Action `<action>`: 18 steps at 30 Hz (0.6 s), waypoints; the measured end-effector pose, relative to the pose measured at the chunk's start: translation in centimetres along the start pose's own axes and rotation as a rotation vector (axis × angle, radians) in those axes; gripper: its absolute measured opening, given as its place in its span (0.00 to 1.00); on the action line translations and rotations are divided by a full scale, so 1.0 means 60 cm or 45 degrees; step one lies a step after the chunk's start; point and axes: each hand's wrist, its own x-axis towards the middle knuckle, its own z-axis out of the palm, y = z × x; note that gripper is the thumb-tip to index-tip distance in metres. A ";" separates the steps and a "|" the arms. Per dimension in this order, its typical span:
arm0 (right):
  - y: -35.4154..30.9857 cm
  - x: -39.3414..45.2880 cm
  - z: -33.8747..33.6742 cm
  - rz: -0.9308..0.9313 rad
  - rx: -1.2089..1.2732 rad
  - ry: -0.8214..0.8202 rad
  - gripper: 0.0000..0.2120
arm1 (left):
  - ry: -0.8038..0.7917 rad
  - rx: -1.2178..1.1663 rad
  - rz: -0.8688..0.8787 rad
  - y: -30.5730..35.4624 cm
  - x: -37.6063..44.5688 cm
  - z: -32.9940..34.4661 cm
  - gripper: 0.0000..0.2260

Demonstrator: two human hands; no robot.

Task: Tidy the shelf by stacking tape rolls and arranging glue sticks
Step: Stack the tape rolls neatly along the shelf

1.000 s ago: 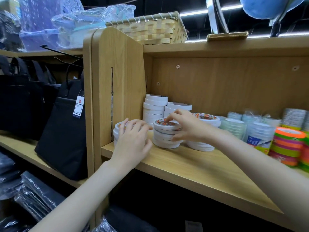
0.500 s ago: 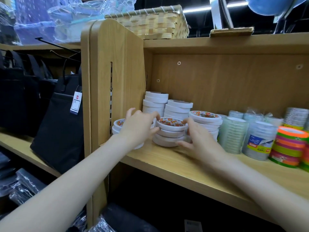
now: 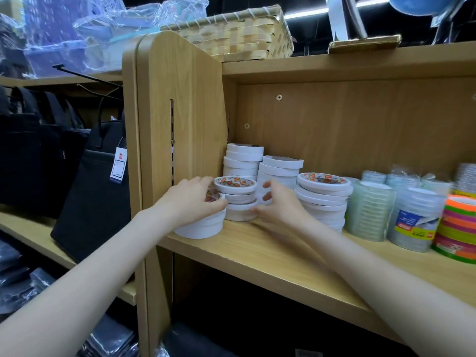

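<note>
Several stacks of white tape rolls stand on the wooden shelf [image 3: 270,256] by its left side panel. My left hand [image 3: 192,202] grips the top of the front-left stack [image 3: 199,228], fingers curled over its upper roll. My right hand [image 3: 279,204] holds the right side of the short middle stack [image 3: 235,195], thumb at its base and fingers behind it. A taller white stack [image 3: 323,199] stands just right of that hand. Two more white stacks [image 3: 243,161] stand at the back. No glue sticks are visible.
Clear tape stacks [image 3: 369,210] and a neon coloured stack [image 3: 457,228] fill the shelf's right end. The upright side panel [image 3: 177,112] bounds the left. A wicker basket [image 3: 239,34] sits on the top board. Black bags [image 3: 95,191] hang on the left.
The middle stack has shifted left and back toward the side panel. My right hand rose from the shelf board to the stack's side. My left hand stayed on the front-left stack.
</note>
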 end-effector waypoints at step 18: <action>-0.025 0.062 -0.012 -0.252 0.041 0.323 0.10 | -0.160 -0.136 -0.108 0.016 0.060 -0.031 0.19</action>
